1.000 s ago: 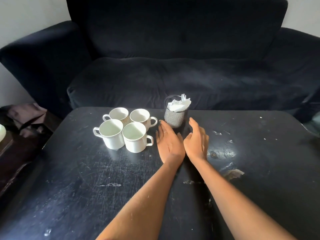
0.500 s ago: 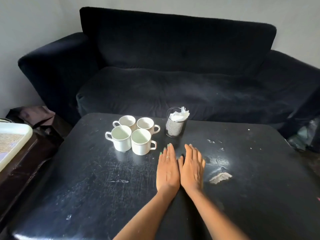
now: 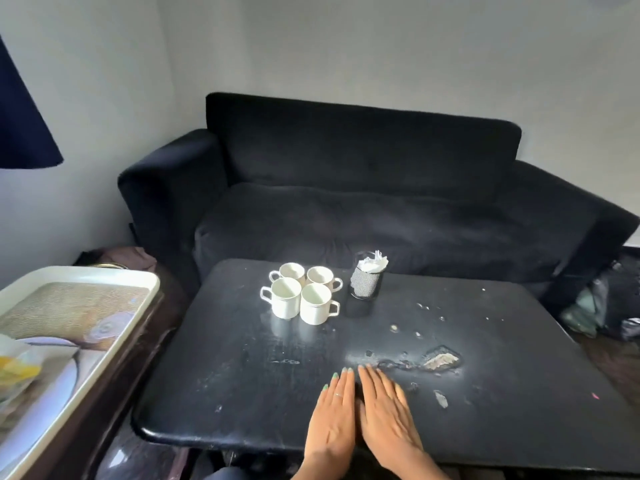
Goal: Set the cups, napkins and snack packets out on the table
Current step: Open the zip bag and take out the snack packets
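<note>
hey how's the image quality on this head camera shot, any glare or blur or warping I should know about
Head view: soft daylight, with pale glare on the black table near the worn patch and faint reflections under the four white cups; wide-angle warping bows the sofa and tray; the packets at the left edge are smeared and unreadable; both hands look reasonably sharp.

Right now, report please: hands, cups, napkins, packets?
Both hands, left and right, flat on table, empty. Four cups and napkin holder set out. Packets on tray, left.
</note>
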